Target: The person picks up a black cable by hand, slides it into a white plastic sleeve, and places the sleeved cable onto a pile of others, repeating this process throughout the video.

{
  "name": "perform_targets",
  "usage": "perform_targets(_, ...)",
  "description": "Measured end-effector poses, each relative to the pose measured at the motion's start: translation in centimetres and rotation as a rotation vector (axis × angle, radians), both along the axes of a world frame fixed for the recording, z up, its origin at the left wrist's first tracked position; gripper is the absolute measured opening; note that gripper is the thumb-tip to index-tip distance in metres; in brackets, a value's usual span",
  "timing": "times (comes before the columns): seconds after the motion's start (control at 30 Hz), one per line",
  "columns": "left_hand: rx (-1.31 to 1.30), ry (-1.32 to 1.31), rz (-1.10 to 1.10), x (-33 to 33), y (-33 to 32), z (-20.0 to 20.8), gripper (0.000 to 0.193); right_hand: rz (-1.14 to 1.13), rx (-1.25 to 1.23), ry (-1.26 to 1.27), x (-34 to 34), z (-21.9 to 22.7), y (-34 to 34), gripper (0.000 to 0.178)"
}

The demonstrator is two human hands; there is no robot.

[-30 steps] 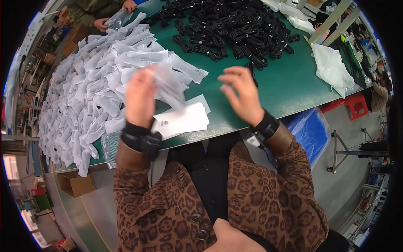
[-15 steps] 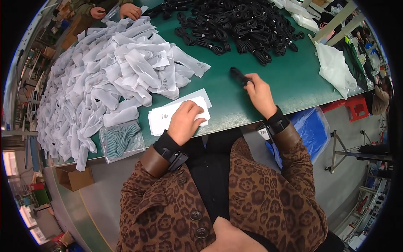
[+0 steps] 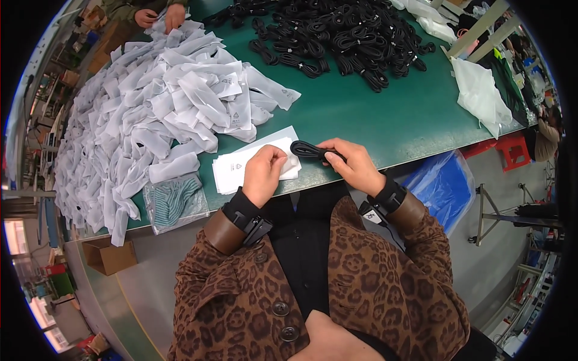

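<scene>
A coiled black cable (image 3: 306, 150) is gripped in my right hand (image 3: 355, 165), its looped end pointing left. That loop reaches the right edge of a stack of flat white plastic bags (image 3: 226, 174) by the table's front edge. Over the stack, my left hand (image 3: 262, 175) is closed, thumb and fingertips pinching the edge of the top bag close to the cable's loop. The bag's mouth is partly hidden by the fingers. To the left spreads a large heap of filled whitish bags (image 3: 150, 114). Beyond my hands lies a pile of bundled black cables (image 3: 355, 39).
Near the front edge is a clear bag with striped teal cloth (image 3: 174, 201). A white plastic sheet (image 3: 481, 93) hangs over the table's right side. A blue lined bin (image 3: 442, 189) and red stool (image 3: 512, 151) stand below. Another person's hands (image 3: 159, 18) work at the far left.
My right hand has brought the cable left and nearer, up to the bag stack. My left fingers have drawn into a pinch on the bag's edge. The other person's hands have shifted slightly.
</scene>
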State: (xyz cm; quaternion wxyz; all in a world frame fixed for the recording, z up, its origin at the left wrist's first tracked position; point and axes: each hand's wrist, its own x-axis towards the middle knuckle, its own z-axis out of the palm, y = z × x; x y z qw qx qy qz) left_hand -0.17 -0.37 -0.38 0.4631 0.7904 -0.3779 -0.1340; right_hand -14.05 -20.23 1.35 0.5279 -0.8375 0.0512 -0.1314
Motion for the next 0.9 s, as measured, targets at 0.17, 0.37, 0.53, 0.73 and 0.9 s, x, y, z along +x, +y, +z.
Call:
perform_targets(0.17,-0.096,0.114,-0.011,0.2,0.0,-0.1,0.008,0.074,-0.236,-0.073,0.0,-1.0,-0.6,0.023)
perform_targets(0.37,-0.18,-0.306,-0.242,0.0,-0.2,1.3,0.01,-0.043,0.541,0.475,0.8,-0.2,0.1,0.021)
perform_targets(0.53,-0.158,-0.404,-0.228,0.2,-0.8,2.1,0.013,0.031,0.597,0.257,1.4,-2.5,-0.6,0.022)
perform_targets(0.73,-0.205,-0.23,-0.108,1.4,-0.6,3.0,0.01,0.099,0.037,-0.232,2.5,1.4,1.5,0.022)
perform_targets(0.9,-0.367,0.234,-0.074,4.0,-1.2,4.2,0.01,0.02,0.112,-0.356,4.2,3.0,1.4,0.021)
